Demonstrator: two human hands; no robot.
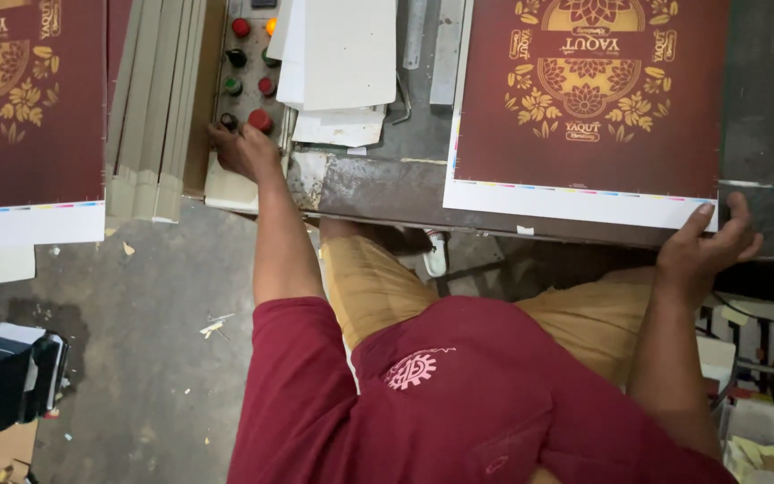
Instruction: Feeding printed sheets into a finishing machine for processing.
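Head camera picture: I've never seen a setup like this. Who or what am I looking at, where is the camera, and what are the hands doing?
There is no robot here. A person wears one camera on the head, so you look down over their maroon shirt and tan trousers. Their left hand rests on a control panel of red, green and dark round buttons, fingertips by a dark one at the near edge. Their right hand grips the near corner of a large printed sheet, dark red with gold flower patterns and a white margin, lying flat on a worn metal table. Blank white cards lie beside the panel. At the left sit a stack of grey boards and another similar printed sheet.
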